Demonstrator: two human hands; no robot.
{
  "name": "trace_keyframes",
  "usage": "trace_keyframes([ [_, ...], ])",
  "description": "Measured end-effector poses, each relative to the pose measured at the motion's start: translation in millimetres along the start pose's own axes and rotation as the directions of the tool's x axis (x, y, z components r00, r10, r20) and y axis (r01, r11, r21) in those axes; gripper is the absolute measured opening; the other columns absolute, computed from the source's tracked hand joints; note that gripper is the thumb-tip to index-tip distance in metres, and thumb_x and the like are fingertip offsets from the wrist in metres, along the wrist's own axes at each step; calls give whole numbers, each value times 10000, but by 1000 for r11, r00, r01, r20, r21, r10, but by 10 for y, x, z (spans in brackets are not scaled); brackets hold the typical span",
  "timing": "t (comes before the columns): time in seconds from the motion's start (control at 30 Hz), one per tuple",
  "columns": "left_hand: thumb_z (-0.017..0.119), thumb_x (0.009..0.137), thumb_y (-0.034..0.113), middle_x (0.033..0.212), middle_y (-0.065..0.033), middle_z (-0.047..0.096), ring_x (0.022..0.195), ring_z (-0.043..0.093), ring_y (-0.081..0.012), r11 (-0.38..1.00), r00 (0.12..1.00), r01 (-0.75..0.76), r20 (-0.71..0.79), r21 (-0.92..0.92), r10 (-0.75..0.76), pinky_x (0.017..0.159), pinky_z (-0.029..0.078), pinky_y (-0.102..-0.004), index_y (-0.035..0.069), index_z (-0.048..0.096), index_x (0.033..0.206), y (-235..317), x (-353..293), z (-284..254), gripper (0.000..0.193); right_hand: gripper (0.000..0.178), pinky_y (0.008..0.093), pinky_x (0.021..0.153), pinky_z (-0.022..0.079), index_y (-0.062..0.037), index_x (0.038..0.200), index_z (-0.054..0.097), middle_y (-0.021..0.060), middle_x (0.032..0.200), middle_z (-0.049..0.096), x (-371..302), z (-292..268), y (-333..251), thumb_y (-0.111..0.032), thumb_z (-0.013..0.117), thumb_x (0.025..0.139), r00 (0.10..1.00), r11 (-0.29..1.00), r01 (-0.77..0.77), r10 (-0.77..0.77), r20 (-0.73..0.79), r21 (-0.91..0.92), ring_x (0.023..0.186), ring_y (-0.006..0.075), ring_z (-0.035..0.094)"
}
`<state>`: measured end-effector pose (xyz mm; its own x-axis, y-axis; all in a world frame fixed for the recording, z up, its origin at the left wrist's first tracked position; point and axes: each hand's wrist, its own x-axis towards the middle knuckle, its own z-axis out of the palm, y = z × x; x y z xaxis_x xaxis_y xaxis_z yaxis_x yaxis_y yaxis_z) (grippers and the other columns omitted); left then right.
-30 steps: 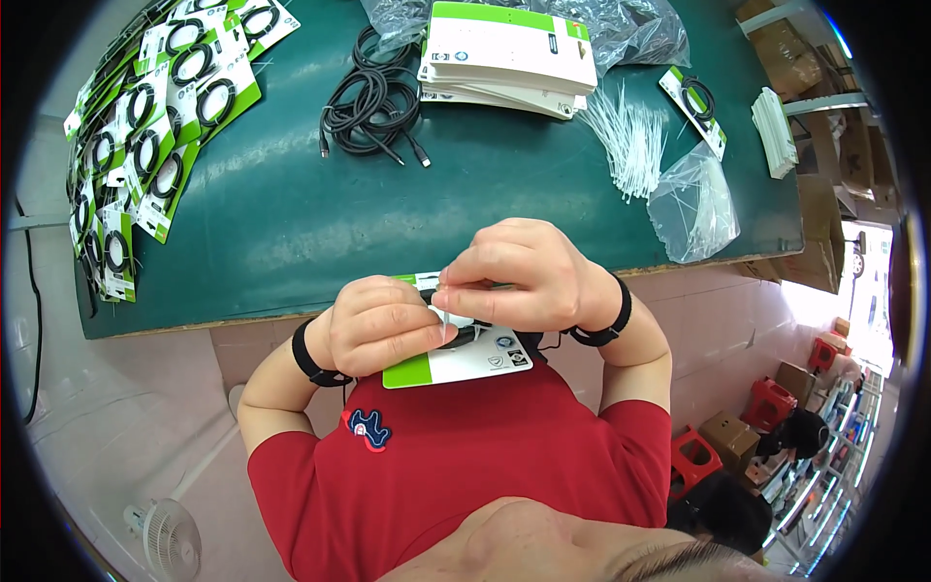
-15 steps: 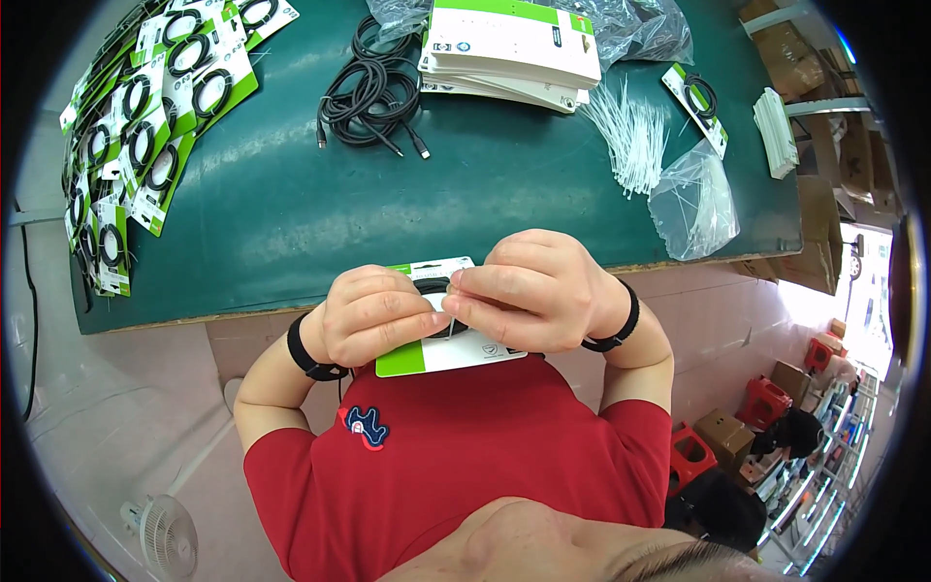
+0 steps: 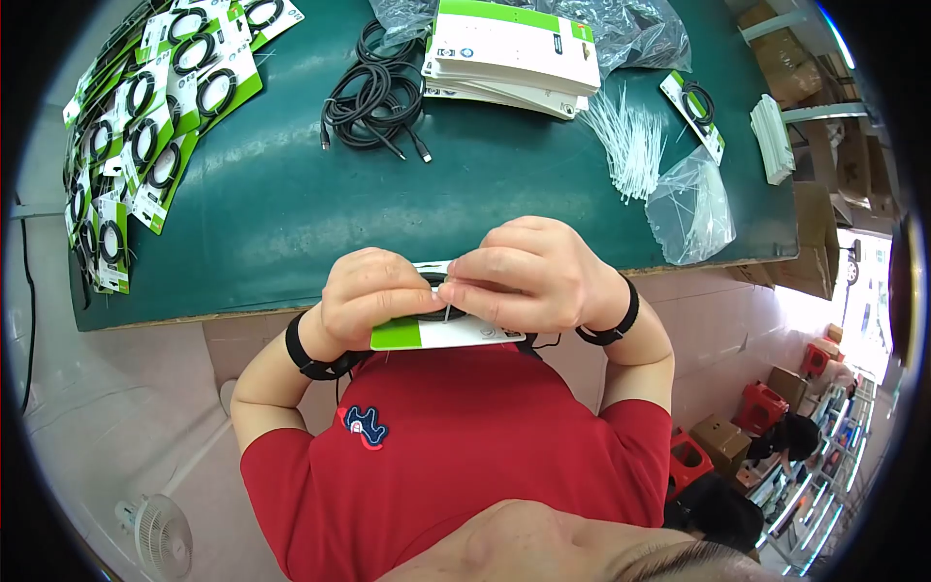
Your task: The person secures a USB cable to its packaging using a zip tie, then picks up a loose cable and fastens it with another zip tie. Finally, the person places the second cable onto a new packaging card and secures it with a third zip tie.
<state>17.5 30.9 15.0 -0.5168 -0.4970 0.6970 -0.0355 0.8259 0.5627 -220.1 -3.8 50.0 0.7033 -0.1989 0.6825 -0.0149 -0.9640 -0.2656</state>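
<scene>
A white-and-green backing card (image 3: 397,337) is held in front of my red shirt, close to the near table edge, with a coiled black cable (image 3: 433,315) against it. My left hand (image 3: 370,296) is closed on the card and coil from the left, its thumb lying across the cable. From the right, the thumb and fingers of my right hand (image 3: 535,278) are pinched together at the middle of the coil, where a thin white cable tie (image 3: 448,313) shows below the fingertips. My fingers cover much of the coil and the upper card.
Many carded cables (image 3: 145,141) lie overlapping at the table's left. Toward the back are loose black cables (image 3: 373,107), a stack of cards (image 3: 514,48) and plastic bags. Loose white cable ties (image 3: 626,145), a clear bag (image 3: 693,209) and another carded cable (image 3: 693,107) lie at right.
Both hands have risen slightly toward the table with the card, which has tilted so its face looks narrower. The grips stay much the same.
</scene>
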Motion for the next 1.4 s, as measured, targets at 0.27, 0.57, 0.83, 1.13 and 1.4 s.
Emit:
trace_keyframes([
  [0.27,857,675,52,816,-96,675,655,653,-234,986,970,144,-186,-86,-158,578,499,-302,37,662,945,-68,3,79,334,239,291,524,469,-48,1002,705,81,942,651,10,-26,140,-92,723,767,1000,999,-13,14,17,-38,661,186,622],
  [0.57,865,694,2,846,-107,662,710,619,-206,969,965,171,-170,-180,-202,610,483,-302,85,546,884,-184,35,60,381,278,312,528,483,-64,1037,711,75,917,646,-3,24,307,-57,701,759,999,999,-34,35,-33,13,655,206,619],
  [0.83,808,724,-62,863,-93,657,748,614,-189,949,959,259,-67,-181,-275,648,481,-293,76,566,875,-147,183,-72,317,311,316,531,485,-75,1063,705,76,908,647,30,-3,370,-71,711,752,1000,1000,-23,23,-19,-3,650,206,609],
  [1.13,799,732,-54,909,-74,653,829,641,-165,872,902,423,22,-245,-431,721,513,-284,51,593,873,-96,247,-133,270,295,310,553,486,-76,1043,710,70,915,659,66,-7,433,-107,761,754,1000,997,-7,7,-5,72,675,212,626],
  [1.4,818,721,-35,930,-70,657,842,650,-148,852,886,455,37,-259,-462,734,520,-263,35,615,910,-115,234,-147,286,257,323,599,508,-49,983,721,72,900,675,90,-8,447,-100,790,741,989,952,-115,135,-53,283,734,231,657],
])
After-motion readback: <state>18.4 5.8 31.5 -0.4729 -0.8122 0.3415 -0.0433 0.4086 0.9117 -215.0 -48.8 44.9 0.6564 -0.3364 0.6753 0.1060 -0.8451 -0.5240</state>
